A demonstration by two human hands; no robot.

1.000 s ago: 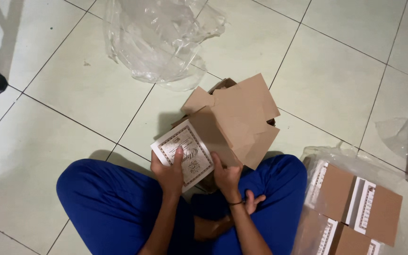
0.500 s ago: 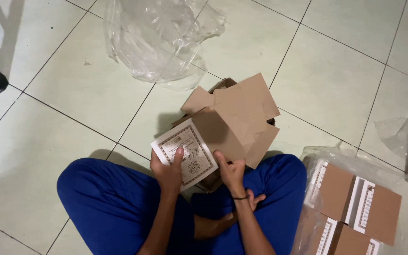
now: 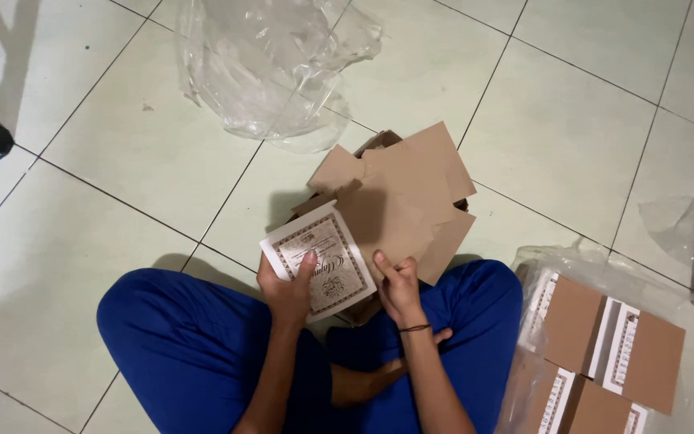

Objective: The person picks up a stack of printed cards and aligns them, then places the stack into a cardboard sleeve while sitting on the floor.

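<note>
Your left hand [image 3: 287, 291] is gripping a square printed card [image 3: 318, 260], thumb pressing down on its face. Your right hand [image 3: 398, 285] is pinching the card's right edge against the flat brown cardboard box [image 3: 399, 201], fingers closed on it. You are sitting cross-legged in blue trousers [image 3: 178, 345] on a pale tiled floor [image 3: 106, 161], with the card held just above your knees. The card is looking white with an ornate dark border, lying tilted, one corner pointing away from you. Clear crumpled plastic wrap [image 3: 271, 64] is lying well beyond the box. To your right, a plastic bag of folded brown boxes [image 3: 604, 345] is resting near your knee.
</note>
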